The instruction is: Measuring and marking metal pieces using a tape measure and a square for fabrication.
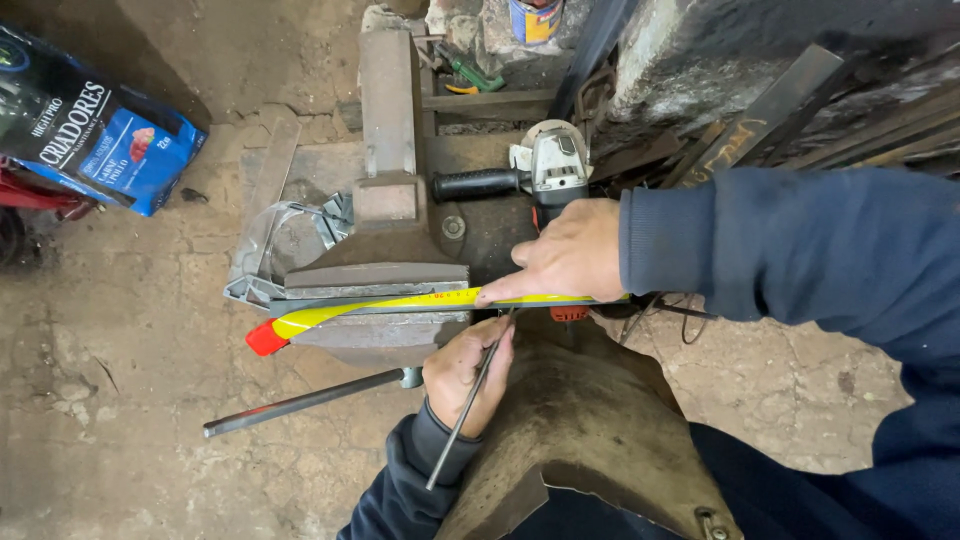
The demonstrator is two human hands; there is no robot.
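Yellow tape measure [400,304]: stretched flat along a metal bar clamped in the bench vise [385,270], red end at left. Right hand [565,255]: forefinger pressing the tape down onto the bar. Left hand [465,372]: closed on a thin metal rod [468,405], tip touching the tape. Angle grinder [540,170]: lying behind the vise. Blue bag [95,130]: on the floor, far left.

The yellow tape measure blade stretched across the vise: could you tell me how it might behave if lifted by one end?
The tape measure blade is thin and already curves near its red tip, so it would probably sag or buckle. It looks light, and likely springs about once the right hand lets go.
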